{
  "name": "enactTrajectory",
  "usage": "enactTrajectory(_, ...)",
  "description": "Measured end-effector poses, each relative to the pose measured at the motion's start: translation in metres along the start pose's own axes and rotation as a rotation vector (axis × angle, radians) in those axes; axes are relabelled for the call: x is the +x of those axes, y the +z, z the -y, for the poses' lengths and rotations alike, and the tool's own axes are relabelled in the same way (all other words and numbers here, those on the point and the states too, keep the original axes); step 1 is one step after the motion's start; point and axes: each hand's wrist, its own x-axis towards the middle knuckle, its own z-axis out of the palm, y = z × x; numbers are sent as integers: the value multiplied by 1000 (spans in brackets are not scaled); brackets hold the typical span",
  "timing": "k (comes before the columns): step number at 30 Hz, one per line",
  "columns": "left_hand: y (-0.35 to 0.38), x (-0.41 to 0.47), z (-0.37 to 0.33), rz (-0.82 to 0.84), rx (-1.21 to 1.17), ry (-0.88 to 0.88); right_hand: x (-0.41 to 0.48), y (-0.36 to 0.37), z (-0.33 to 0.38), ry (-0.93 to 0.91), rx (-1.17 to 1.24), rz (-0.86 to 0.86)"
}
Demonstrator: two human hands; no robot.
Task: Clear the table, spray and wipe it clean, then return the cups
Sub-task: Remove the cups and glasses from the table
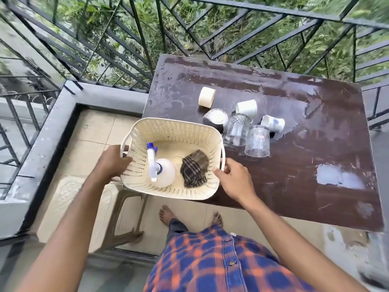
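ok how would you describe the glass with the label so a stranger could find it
On the dark brown table, just right of the cream basket, drinkware sits in a cluster. The clear glass at its near edge is the one: unlike the other clear glass beside it, it carries a small red label.

1 head-worn wide-angle view, looking steeply down from standing height; basket (174, 127) close at frame centre, table (273, 186) right, railing (294, 12) bowed across top, wearer's shirt (221, 260) bottom
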Motion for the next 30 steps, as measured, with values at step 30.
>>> enactTrajectory(30, 164, -17, -219, -182, 106, 917, 93, -101, -91, 272, 273, -316)
